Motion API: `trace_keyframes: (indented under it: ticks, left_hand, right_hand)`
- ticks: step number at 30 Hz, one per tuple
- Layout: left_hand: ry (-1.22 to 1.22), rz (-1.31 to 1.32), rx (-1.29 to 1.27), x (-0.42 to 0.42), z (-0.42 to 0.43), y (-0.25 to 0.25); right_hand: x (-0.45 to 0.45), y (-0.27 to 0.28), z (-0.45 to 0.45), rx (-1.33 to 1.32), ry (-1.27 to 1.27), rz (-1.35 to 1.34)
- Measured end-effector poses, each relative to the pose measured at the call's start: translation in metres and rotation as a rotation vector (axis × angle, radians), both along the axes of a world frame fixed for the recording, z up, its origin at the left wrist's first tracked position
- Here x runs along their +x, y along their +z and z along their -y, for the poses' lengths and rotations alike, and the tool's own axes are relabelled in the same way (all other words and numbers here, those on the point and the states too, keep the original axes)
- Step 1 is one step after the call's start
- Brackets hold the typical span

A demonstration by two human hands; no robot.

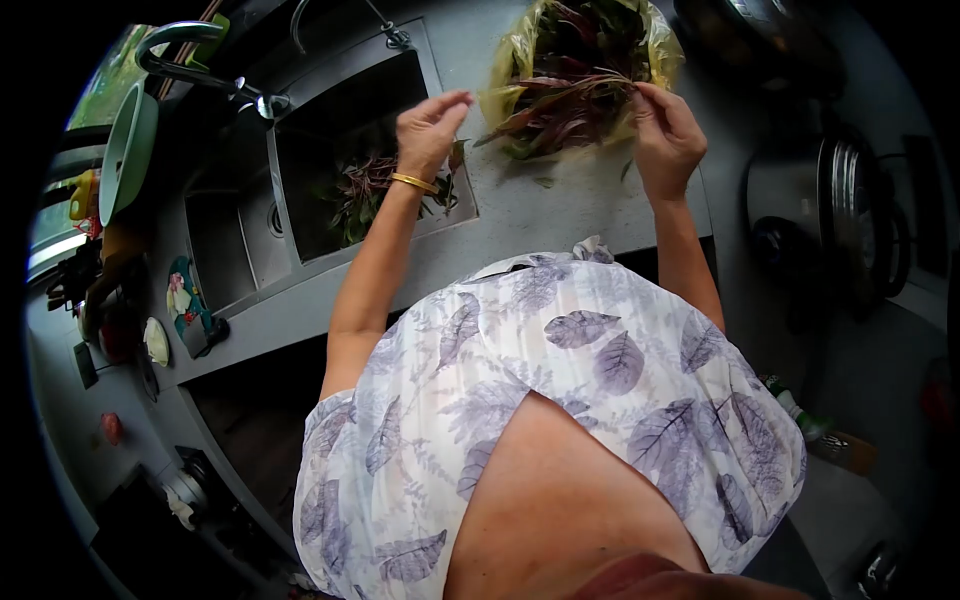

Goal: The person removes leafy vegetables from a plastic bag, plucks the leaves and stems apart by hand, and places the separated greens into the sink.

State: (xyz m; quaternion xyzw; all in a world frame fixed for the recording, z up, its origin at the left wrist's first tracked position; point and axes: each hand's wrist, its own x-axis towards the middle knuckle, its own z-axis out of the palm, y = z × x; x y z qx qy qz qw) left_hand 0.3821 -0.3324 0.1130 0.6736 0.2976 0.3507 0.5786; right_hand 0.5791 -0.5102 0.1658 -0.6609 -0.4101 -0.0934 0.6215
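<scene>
Under the right hand [670,140] and the left hand [428,132] runs a smooth grey counter [570,205], with a two-basin stainless-steel sink [283,210] set in beneath and left of the left hand. Just left of the right hand sits a translucent yellow plastic bag [510,60], stuffed with purple-and-green leafy stems [560,120] spilling over its near edge. A smaller dark leafy heap [365,190] lies in the basin below the left hand. The right hand pinches some stems at one end; the left hand's fingers are curled, and I cannot tell whether they hold anything. The stems look light, limp and easily bruised, best taken by their firmer stalks. A thin gold-coloured bracelet [414,183] circles the wrist behind the left hand.
</scene>
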Motion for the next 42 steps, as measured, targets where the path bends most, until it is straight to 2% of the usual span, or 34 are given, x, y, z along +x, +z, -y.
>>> trace_keyframes:
  ticks: [1, 4, 7, 11, 14, 18, 21, 25, 29, 33, 36, 38, 39, 40, 41, 42]
  left_hand:
    - [0.056, 0.097, -0.026, 0.004, 0.003, 0.015]
    - [0.063, 0.099, 0.162, 0.005, 0.008, 0.057]
    - [-0.152, 0.125, 0.4, 0.008, 0.017, 0.084]
    - [-0.324, 0.008, 0.211, 0.01, 0.023, 0.086]
    - [-0.376, -0.038, 0.166, 0.005, 0.019, 0.084]
    - [-0.321, -0.108, 0.176, -0.006, 0.022, 0.085]
    - [-0.26, -0.095, 0.366, -0.017, 0.021, 0.085]
    - [-0.13, -0.233, 0.943, -0.03, 0.016, 0.083]
    - [0.07, -0.331, 1.212, -0.04, 0.014, 0.076]
    - [0.114, -0.232, 0.944, -0.06, 0.006, 0.068]
    - [0.21, 0.077, 0.238, -0.079, -0.006, 0.06]
    - [0.298, 0.102, 0.16, -0.093, -0.024, 0.051]
    - [0.361, -0.043, 0.212, -0.105, -0.035, 0.041]
    - [0.427, -0.406, 0.254, -0.115, -0.041, 0.042]
    - [0.46, -0.697, 0.521, -0.123, -0.044, 0.039]
    - [0.479, -0.983, 0.794, -0.128, -0.047, 0.031]
  right_hand:
    - [-0.003, 0.003, 0.0, -0.013, 0.025, -0.005]
    - [-0.009, 0.006, 0.0, -0.044, 0.083, -0.003]
    - [-0.019, 0.01, -0.004, -0.051, 0.165, -0.049]
    - [-0.033, 0.015, -0.016, -0.049, 0.315, -0.082]
    - [-0.041, 0.016, -0.023, -0.075, 0.383, -0.055]
    - [-0.051, 0.019, -0.031, -0.106, 0.441, 0.015]
    - [-0.06, 0.021, -0.04, -0.109, 0.444, 0.08]
    - [-0.074, 0.026, -0.053, -0.137, 0.476, 0.099]
    - [-0.085, 0.028, -0.071, -0.152, 0.551, 0.195]
    - [-0.1, 0.022, -0.091, -0.187, 0.594, 0.123]
    - [-0.103, 0.01, -0.1, -0.215, 0.618, -0.126]
    - [-0.092, 0.002, -0.105, -0.222, 0.632, -0.001]
    - [-0.095, 0.002, -0.107, -0.264, 0.67, -0.008]
    - [-0.1, 0.003, -0.109, -0.307, 0.708, -0.015]
    - [-0.103, 0.003, -0.11, -0.35, 0.746, -0.021]
    - [-0.101, 0.0, -0.11, -0.355, 0.693, 0.125]
